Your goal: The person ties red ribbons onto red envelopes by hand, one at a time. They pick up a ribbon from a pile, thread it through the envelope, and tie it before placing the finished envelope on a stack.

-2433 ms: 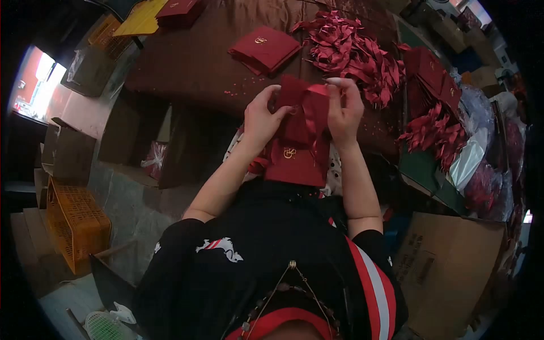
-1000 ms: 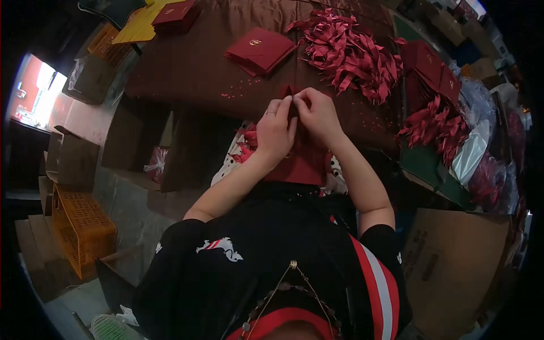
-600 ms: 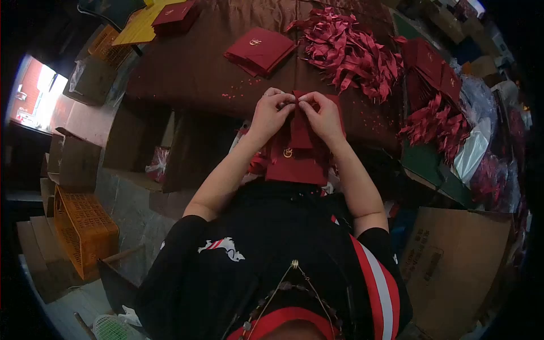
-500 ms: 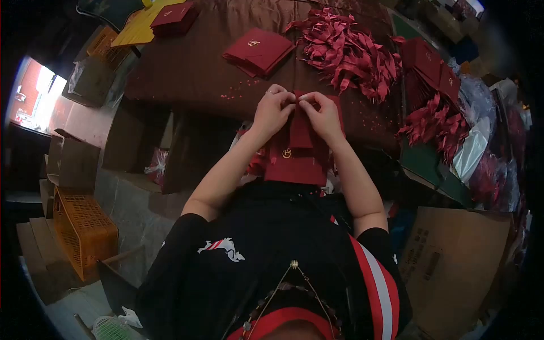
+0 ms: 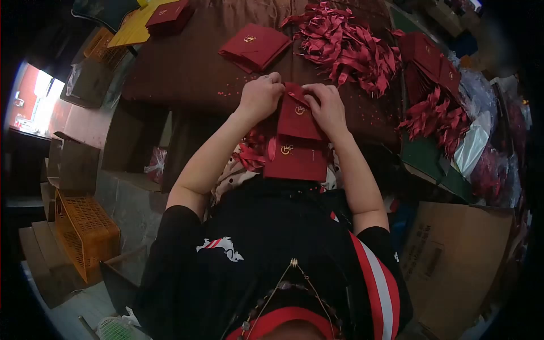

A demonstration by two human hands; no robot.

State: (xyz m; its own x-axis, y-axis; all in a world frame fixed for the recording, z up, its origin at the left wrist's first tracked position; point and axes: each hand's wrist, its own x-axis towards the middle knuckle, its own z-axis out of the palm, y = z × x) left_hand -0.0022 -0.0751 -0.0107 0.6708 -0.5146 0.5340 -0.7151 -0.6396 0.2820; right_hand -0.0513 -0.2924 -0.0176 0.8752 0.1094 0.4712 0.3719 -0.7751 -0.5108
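Observation:
In front of me at the table edge is a dark red gift bag [image 5: 300, 126] of folded card with a gold emblem. My left hand [image 5: 262, 96] is closed at its upper left, fingers pinched on a red ribbon [image 5: 296, 96] at the bag's top. At the upper right, my right hand [image 5: 327, 109] is closed with thumb and fingers on the ribbon too; its exact hold is partly hidden. Below, on my lap, lies another dark red card piece [image 5: 296, 165] with a gold emblem, beside loose red ribbons [image 5: 249, 152].
On the brown tablecloth [image 5: 181, 71] lie a red card stack [image 5: 255, 46], another stack [image 5: 167, 16] and a ribbon heap [image 5: 345, 48]. More cards [image 5: 428, 62] and ribbons [image 5: 436, 122] are at right. Cardboard boxes [image 5: 453, 255] and an orange crate [image 5: 88, 235] stand around.
My hands have moved apart, the left one leftward. The bag's front with its gold emblem now shows between them, and its top has tilted left.

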